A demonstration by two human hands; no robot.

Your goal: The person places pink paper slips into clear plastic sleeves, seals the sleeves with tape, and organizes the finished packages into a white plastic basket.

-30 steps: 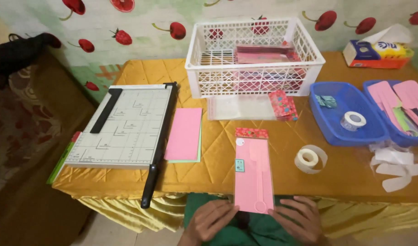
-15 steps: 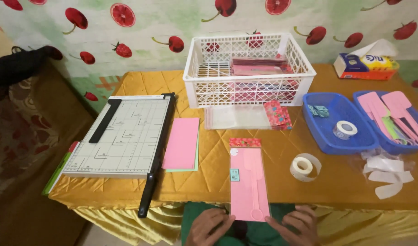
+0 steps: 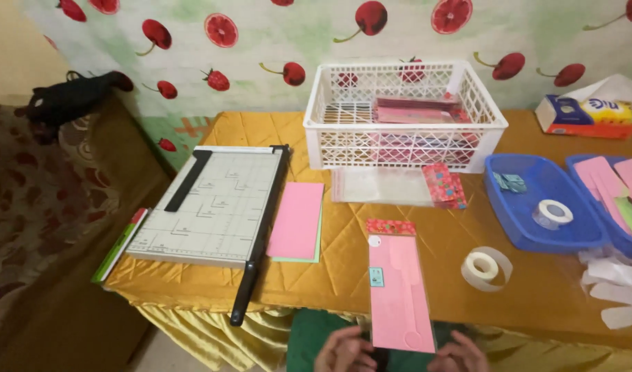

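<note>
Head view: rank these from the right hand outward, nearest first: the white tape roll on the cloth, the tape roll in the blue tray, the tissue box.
1. White tape roll on the gold cloth: just above the right hand.
2. Tape roll inside the blue plastic tray: farther up, right.
3. Orange-and-white tissue box: far right corner by the wall.

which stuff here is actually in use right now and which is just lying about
In hand:
- long pink paper packet in a clear sleeve, its near end between the left hand and right hand

Lying about:
- grey paper cutter board
- pink card sheet
- white lattice plastic basket
- white tape roll
- blue plastic tray
- tissue box
</note>
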